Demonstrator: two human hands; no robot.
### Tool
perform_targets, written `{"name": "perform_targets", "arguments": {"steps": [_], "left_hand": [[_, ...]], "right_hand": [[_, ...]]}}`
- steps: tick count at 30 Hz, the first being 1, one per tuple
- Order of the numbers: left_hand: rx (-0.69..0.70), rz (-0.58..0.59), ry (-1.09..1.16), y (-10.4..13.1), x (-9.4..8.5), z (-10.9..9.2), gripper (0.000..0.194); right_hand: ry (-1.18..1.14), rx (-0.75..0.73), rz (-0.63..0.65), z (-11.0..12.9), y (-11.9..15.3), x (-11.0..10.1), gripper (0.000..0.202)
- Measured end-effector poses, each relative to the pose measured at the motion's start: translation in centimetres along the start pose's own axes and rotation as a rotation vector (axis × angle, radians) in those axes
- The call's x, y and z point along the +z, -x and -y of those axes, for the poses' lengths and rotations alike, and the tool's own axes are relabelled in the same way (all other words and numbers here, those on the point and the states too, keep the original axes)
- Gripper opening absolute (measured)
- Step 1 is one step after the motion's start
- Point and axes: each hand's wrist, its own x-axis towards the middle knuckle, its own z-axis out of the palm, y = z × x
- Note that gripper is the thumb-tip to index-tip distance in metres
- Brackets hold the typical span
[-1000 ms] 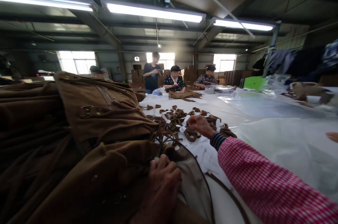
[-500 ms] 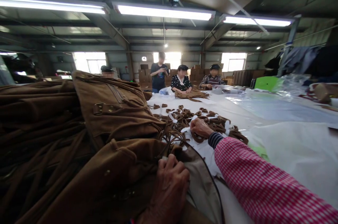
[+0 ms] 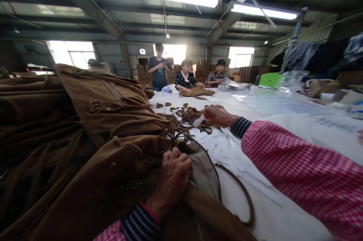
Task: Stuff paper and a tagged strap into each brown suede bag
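Note:
My left hand (image 3: 176, 174) is closed on the edge of a brown bag (image 3: 93, 180), beside its grey lining (image 3: 202, 161). My right hand (image 3: 218, 115) is raised over the table, fingers pinched at a white strip (image 3: 199, 120). Beyond and left of it lies a pile of coiled brown straps (image 3: 188, 114). Thin brown cords (image 3: 178, 135) gather above my left hand. One long brown strap (image 3: 245, 195) curves over the table to the right of the bag.
More brown bags (image 3: 113, 108) are stacked at the left. Loose white strips (image 3: 229, 150) lie on the white table (image 3: 272, 210). Across it are several people, one with brown fabric (image 3: 197, 92). Clear plastic (image 3: 292, 81) and a green box (image 3: 269, 80) stand at the back right.
My right hand has lifted slightly from the strap pile, and loose white strips now show near it. My left hand keeps its place on the bag. The view has shifted right and down.

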Motion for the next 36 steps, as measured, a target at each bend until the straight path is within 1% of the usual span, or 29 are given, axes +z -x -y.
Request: {"name": "perform_targets", "arguments": {"steps": [2,3,5,7,10,12,14,17,19,23,26,28,32,36], "left_hand": [[0.024,-0.006,-0.012,0.0,-0.1,0.0,0.011],[0.032,-0.012,-0.015,-0.1,-0.2,-0.1,0.011],[0.040,-0.022,-0.023,-0.1,-0.2,-0.1,0.011],[0.046,-0.028,-0.029,-0.2,-0.3,0.0,0.011],[0.062,-0.030,-0.032,-0.3,-0.3,0.1,0.011],[0.068,-0.032,-0.037,-0.4,-0.2,0.2,0.011],[0.069,-0.036,-0.041,-0.4,-0.2,0.3,0.011],[0.069,-0.040,-0.044,-0.4,-0.1,0.3,0.010],[0.071,-0.038,-0.040,-0.4,-0.1,0.3,0.011],[0.073,-0.033,-0.033,-0.4,-0.3,0.2,0.013],[0.072,-0.030,-0.040,-0.5,-0.3,0.1,0.013],[0.073,-0.029,-0.045,-0.5,-0.2,0.1,0.013],[0.078,-0.033,-0.057,-0.5,-0.1,0.2,0.013],[0.082,-0.038,-0.052,-0.4,-0.1,0.1,0.013]], "right_hand": [[-0.007,-0.035,0.027,-1.5,3.0,-2.0,0.011],[-0.024,-0.060,0.044,-2.2,4.6,-2.5,0.010],[-0.070,-0.103,0.079,-3.2,7.7,-2.5,0.010],[-0.100,-0.114,0.110,-4.0,10.2,-1.1,0.011],[-0.078,-0.100,0.136,-4.8,12.5,2.1,0.014],[-0.065,-0.108,0.147,-5.1,13.2,3.8,0.018],[-0.070,-0.111,0.114,-5.1,13.8,4.6,0.020],[-0.139,-0.094,-0.009,-4.4,14.9,4.1,0.019],[-0.205,-0.056,-0.034,-3.7,15.9,3.4,0.016],[-0.209,0.056,0.076,-2.2,17.4,3.0,0.013],[-0.100,0.097,0.139,-1.8,17.4,3.5,0.015],[0.011,0.114,0.142,-1.8,17.0,4.0,0.018],[0.151,0.098,0.129,-2.1,16.1,5.1,0.022],[0.135,0.018,0.120,-2.0,15.8,5.8,0.021]]}}
